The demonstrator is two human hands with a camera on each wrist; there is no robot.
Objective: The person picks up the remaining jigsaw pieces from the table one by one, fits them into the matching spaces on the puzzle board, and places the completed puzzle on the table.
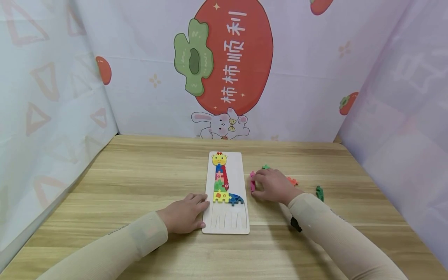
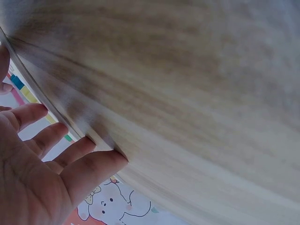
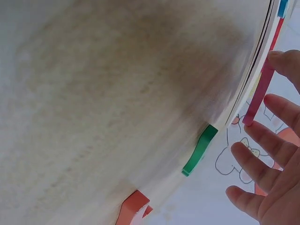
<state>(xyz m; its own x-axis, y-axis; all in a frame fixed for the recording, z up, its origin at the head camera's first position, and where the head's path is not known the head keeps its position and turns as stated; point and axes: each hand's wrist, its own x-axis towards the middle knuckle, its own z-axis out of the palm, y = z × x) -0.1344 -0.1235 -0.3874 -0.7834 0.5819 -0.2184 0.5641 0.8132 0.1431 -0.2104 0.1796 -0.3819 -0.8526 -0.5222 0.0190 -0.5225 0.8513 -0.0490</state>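
Note:
In the head view a pale wooden puzzle board (image 1: pixel 235 163) lies upright before me. A yellow giraffe head (image 1: pixel 219 159) sits at its top, above blue, pink, green and yellow pieces, with a red strip (image 1: pixel 225 178) alongside and a dark blue piece (image 1: pixel 236 199) at lower right. My left hand (image 1: pixel 185 214) rests at the board's left edge, fingertips touching it, fingers relaxed. To the right of the board my right hand (image 1: pixel 274 186) pinches a pink puzzle piece (image 1: pixel 252 182). In the right wrist view that pink piece (image 3: pixel 259 96) stands between thumb and fingertips.
Around the right hand lie a green piece (image 1: pixel 266 167), an orange piece (image 1: pixel 292 181) and a dark green piece (image 1: pixel 319 193). Shallow grooves mark the lower part of the board. Printed cloth (image 1: pixel 147 101) hangs behind the wooden table (image 1: pixel 147 171) and at both sides.

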